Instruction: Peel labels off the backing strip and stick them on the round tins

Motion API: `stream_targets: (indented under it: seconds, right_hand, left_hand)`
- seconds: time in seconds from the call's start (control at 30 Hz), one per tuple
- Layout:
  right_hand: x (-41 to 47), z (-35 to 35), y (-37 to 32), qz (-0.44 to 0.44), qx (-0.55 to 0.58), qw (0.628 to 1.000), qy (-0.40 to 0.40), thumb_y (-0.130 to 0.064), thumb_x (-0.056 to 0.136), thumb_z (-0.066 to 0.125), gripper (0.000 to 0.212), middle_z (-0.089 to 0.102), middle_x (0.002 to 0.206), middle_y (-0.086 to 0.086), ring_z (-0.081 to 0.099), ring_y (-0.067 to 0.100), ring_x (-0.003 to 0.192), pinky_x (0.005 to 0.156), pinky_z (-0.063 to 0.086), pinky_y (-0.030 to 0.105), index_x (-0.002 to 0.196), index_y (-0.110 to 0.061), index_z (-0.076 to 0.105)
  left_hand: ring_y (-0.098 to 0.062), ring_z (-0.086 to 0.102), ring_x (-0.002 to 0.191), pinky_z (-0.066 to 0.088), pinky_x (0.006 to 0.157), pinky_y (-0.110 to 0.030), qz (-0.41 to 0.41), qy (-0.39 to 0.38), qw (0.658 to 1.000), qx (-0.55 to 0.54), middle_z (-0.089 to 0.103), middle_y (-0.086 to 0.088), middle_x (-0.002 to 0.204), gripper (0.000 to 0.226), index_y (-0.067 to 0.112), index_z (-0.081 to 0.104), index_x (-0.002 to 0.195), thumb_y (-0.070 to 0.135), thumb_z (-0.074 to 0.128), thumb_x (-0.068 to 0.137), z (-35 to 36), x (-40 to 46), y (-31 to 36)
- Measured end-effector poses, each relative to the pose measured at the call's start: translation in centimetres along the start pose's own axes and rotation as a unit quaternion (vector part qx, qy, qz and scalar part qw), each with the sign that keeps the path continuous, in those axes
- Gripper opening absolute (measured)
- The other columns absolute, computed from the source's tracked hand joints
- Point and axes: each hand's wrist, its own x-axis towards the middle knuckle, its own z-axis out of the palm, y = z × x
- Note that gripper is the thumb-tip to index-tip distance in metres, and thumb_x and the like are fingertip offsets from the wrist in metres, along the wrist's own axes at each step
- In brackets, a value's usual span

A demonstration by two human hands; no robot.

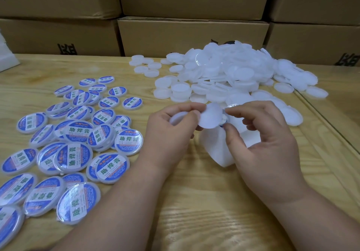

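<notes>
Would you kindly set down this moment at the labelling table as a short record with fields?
Left hand: holds a plain white round tin
Right hand: pinches a blue-edged label at the tin's right edge
White backing strip: hangs below the hands
Labelled tins: blue and white, spread on the left
Unlabelled tins: white heap at the back right
Surface: light wooden table

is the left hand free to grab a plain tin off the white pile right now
Probably not yet. The left hand already holds a white tin, which the right hand is working a label onto. The white pile itself lies unobstructed just beyond both hands.
</notes>
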Motion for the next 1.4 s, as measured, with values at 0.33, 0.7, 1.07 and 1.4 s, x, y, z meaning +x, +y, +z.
stream_targets:
  seconds: [0.33, 0.7, 1.07, 1.4]
  right_hand:
    - [0.1, -0.2, -0.1, 0.002, 0.002, 1.0, 0.023, -0.008, 0.08, 0.082, 0.019, 0.06, 0.096, -0.004, 0.057, 0.003, 0.099, 0.085, 0.039, 0.011, 0.086, -0.023, 0.073]
    - [0.0, -1.0, -2.4, 0.11, 0.247, 0.963, 0.013, -0.015, 0.077, 0.077, 0.017, 0.073, 0.076, -0.001, 0.061, 0.02, 0.064, 0.064, 0.051, 0.023, 0.084, -0.028, 0.068]
    - [-0.1, -0.3, -1.5, 0.208, 0.267, 0.938, -0.072, -0.022, 0.076, 0.076, 0.051, 0.078, 0.081, 0.001, 0.063, 0.036, 0.074, 0.066, 0.053, 0.019, 0.117, -0.041, 0.051]
    - [-0.1, 0.0, -1.2, 0.221, 0.245, 0.942, -0.068, -0.023, 0.08, 0.079, 0.051, 0.079, 0.082, -0.002, 0.067, 0.034, 0.081, 0.069, 0.051, 0.03, 0.118, -0.04, 0.051]
  left_hand:
    - [-0.015, 0.064, 0.065, 0.049, 0.058, -0.025, -0.016, -0.055, 0.998, -0.006, 0.072, 0.001, 0.074, 0.022, 0.025, 0.081, 0.08, 0.022, 0.059, 0.08, -0.2, 0.0, -0.3]
    - [-0.039, 0.067, 0.106, 0.054, 0.072, -0.039, -0.09, -0.109, 0.965, -0.22, 0.07, -0.024, 0.121, 0.026, 0.018, 0.063, 0.105, 0.016, 0.038, 0.101, 0.3, 0.0, 0.2]
    - [-0.045, 0.064, 0.106, 0.036, 0.088, -0.051, -0.101, -0.16, 0.949, -0.253, 0.071, -0.026, 0.118, 0.035, 0.01, 0.063, 0.101, 0.023, 0.038, 0.082, 0.7, -0.4, -0.2]
    - [-0.035, 0.07, 0.1, 0.044, 0.07, -0.037, -0.087, -0.153, 0.968, -0.181, 0.074, -0.017, 0.115, 0.027, 0.018, 0.066, 0.097, 0.017, 0.044, 0.081, 0.7, -0.3, -0.4]
